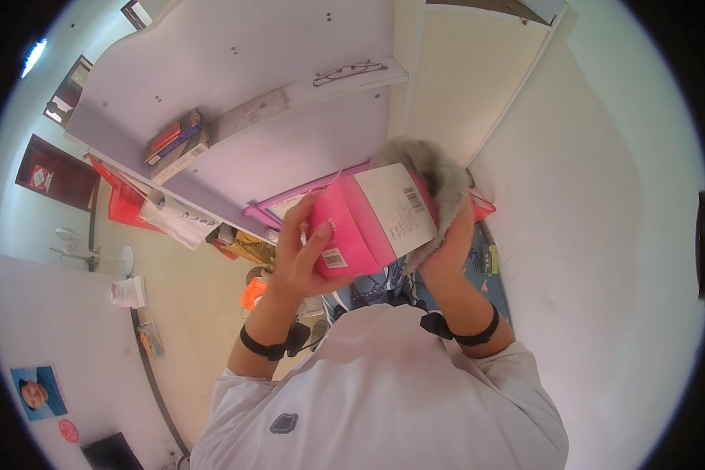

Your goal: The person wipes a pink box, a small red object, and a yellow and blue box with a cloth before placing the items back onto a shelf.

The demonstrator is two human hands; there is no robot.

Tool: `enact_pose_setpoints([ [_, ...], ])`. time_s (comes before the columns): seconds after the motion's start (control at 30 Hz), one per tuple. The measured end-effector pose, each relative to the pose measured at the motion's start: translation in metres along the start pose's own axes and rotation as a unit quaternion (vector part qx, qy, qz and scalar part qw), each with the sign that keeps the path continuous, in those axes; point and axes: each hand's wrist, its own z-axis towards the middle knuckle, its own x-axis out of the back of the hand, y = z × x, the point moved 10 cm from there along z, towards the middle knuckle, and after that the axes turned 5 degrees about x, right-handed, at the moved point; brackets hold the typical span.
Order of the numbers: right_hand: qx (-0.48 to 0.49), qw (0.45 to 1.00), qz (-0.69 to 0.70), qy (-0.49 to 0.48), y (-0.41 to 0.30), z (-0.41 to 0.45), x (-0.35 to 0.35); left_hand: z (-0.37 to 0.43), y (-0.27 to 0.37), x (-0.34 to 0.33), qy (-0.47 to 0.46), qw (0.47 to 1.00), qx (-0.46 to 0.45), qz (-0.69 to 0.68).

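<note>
A pink cardboard box (355, 226) with a white printed panel and barcodes is held up in front of my chest. My left hand (305, 249) grips its left end, the thumb lying across the pink face. A grey fluffy cloth (455, 194) wraps the box's far right side. My right hand (449, 244) is behind that cloth and presses it against the box; most of its fingers are hidden. Just beyond the box, a purple-framed board (264, 208) lies on the lower level of a white shelf unit (305, 135).
Eyeglasses (349, 71) rest on the upper shelf ledge. Several stacked books or boxes (179, 144) sit at the shelf's left. A red bag (126, 202) hangs off its left side. The wall (576, 235) stands close on my right. An orange item (252, 294) lies below, left of me.
</note>
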Motion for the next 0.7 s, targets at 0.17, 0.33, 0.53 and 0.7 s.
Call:
enact_pose_setpoints([
  [0.17,-0.353,0.911,0.206,0.046,0.048,-0.025,-0.017,0.002,-0.005,0.008,-0.027,0.997,-0.045,0.047],
  [0.33,-0.420,0.865,0.272,-0.032,0.065,-0.041,-0.030,0.008,-0.017,0.016,-0.025,0.999,-0.021,-0.002],
  [0.53,-0.316,0.927,0.197,-0.044,0.055,-0.036,-0.029,0.005,-0.034,0.025,0.010,0.978,0.094,0.188],
  [0.7,-0.137,0.977,0.096,-0.131,0.043,-0.033,-0.035,-0.005,-0.059,0.017,0.000,0.978,0.208,-0.001],
])
